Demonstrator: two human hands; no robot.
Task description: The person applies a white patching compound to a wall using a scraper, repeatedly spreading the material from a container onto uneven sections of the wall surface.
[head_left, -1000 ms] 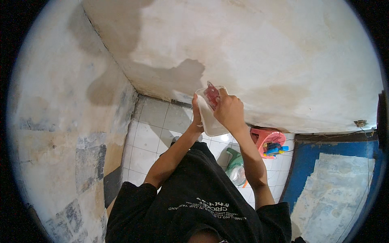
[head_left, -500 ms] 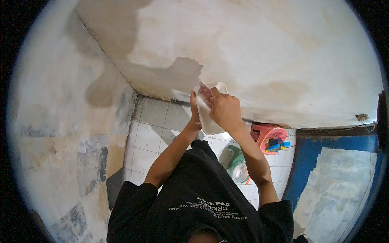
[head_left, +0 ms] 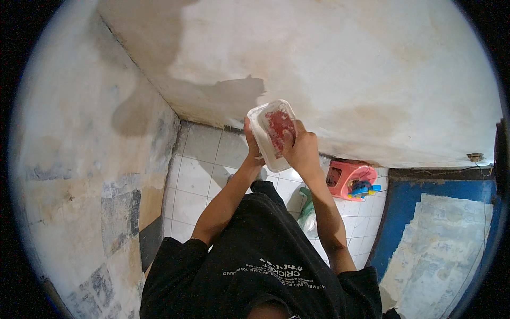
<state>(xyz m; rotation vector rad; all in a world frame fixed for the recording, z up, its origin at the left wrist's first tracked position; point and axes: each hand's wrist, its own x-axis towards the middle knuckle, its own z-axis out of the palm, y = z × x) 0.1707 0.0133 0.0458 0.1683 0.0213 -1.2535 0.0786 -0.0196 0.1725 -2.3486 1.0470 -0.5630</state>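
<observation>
The red putty spreader (head_left: 280, 127), its face smeared with white paste, lay inside the white plastic tray (head_left: 258, 127), ahead of my grip and a little to its left, with its long axis running nearly along the tray's, away from my body. My right hand (head_left: 304, 150) was the nearer one: it came over the tray's right rim, thumb and fingers clamped on the spreader's near right part, though I couldn't make out every fingertip. My left hand (head_left: 252, 141) was closed on the tray's opposite long side, the thumb up along the rim and the other fingers hidden by the tray, so the spreader sat between my two hands. The tray's open face was turned up toward me, its far end slightly left of its near end. Beyond that far end rose the patchy off-white wall (head_left: 350, 69), which the tool seemed well short of touching. Below lay pale floor tiles (head_left: 194, 175); off to the right stood a red plastic stool (head_left: 349, 172) bearing a blue and yellow object (head_left: 363, 189), and past it a blue panel (head_left: 402, 204) with a broad whitish patch.
</observation>
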